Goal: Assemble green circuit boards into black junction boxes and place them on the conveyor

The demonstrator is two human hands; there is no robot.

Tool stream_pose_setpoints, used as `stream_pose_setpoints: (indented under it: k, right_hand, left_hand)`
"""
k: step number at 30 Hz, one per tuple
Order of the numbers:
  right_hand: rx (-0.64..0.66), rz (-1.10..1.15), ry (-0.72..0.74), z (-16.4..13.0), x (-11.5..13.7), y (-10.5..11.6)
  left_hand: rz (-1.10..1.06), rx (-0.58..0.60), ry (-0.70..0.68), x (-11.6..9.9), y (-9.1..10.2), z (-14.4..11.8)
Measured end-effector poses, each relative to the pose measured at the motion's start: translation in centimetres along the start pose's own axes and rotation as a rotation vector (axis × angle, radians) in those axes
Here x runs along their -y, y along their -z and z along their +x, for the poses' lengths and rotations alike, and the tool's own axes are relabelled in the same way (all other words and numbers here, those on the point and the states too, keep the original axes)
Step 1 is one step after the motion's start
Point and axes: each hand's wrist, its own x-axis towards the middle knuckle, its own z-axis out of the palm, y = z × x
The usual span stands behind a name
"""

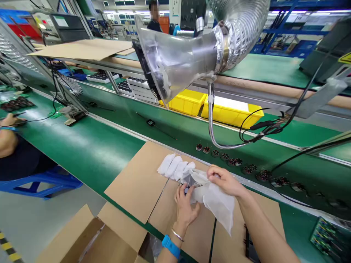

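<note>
My left hand (pixel 185 206) has its fingers curled round a small dark part (pixel 187 189), mostly hidden by the fingertips. The fingers of my right hand (pixel 226 180) are closed on the upper edge of a thin, whitish translucent bag (pixel 200 176), just right of the left hand. Loose white bags (pixel 219 204) hang below the right hand, over the cardboard sheet (pixel 137 182). Beyond the left hand lies a row of several white wrapped pieces (pixel 171 166). Whether the dark part is inside the bag, I cannot tell.
Small round motor-like parts (pixel 225 157) line the belt behind. A clear extraction hood (pixel 178 58) and a cable bundle (pixel 268 128) hang overhead. Yellow bins (pixel 233 111) stand on the far side. An open carton (pixel 90 237) sits below left; a co-worker's hand (pixel 12 119) shows far left.
</note>
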Motion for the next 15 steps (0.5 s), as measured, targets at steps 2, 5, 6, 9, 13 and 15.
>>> stream_pose_setpoints:
  k: [2,5,6,9,13,15]
  right_hand:
    - [-0.089,0.088,0.093,-1.2,2.0,1.1]
    - [-0.258,0.241,0.179,-2.8,4.7,2.2]
    - [-0.330,0.313,0.191,-3.3,5.5,2.5]
    - [-0.583,0.438,0.166,-4.4,7.0,3.7]
    - [-0.594,-0.017,-0.091,-1.6,5.2,3.7]
    - [-0.410,-0.154,-0.196,2.0,2.8,2.0]
  left_hand:
    - [-0.008,-0.016,0.035,0.3,-0.4,-0.6]
    - [-0.021,-0.065,0.115,1.4,-0.9,-1.2]
    - [-0.028,-0.086,0.147,1.9,-1.0,-1.2]
    - [-0.066,-0.150,0.227,3.5,-1.1,-1.4]
    - [-0.175,-0.198,0.255,4.7,-1.2,-1.2]
    - [-0.239,-0.225,0.267,5.0,-1.4,-0.4]
